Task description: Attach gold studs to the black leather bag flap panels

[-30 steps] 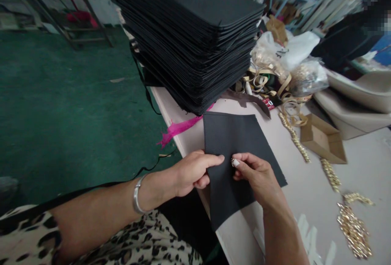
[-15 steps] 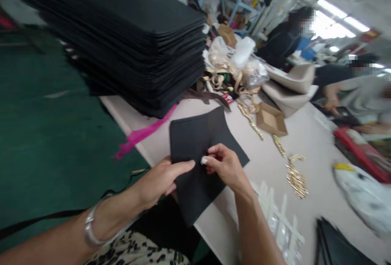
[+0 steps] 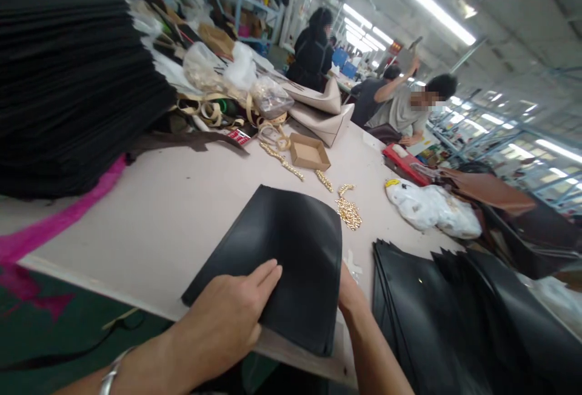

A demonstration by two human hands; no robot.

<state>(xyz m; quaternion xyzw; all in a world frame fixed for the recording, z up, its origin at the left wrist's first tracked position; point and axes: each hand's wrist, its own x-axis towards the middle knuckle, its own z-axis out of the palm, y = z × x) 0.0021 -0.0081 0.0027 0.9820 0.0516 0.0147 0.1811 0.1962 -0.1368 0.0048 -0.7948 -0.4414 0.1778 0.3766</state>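
A smooth black leather-like panel (image 3: 295,243) lies at a slant over the near table edge, its surface slightly bowed. My left hand (image 3: 240,298) rests on its near left part with the fingers stretched out along the surface; its thumb is hidden. At the panel's right edge is my right hand (image 3: 349,289), its fingers hidden behind and under the panel, so their grip does not show. To the right lies a spread stack of similar black panels (image 3: 422,304).
A tall black stack (image 3: 73,85) stands at left, with a pink strip (image 3: 68,216) below it. Farther back are a cardboard box (image 3: 309,151), gold chain (image 3: 349,213), beige pieces (image 3: 322,119) and a white bag (image 3: 431,207). Other people work beyond, one (image 3: 400,107) with a raised arm.
The view has swung right and up. The panel now shows a shiny face, my left fingers lie over it, and my right hand has gone from its top to behind its right edge.
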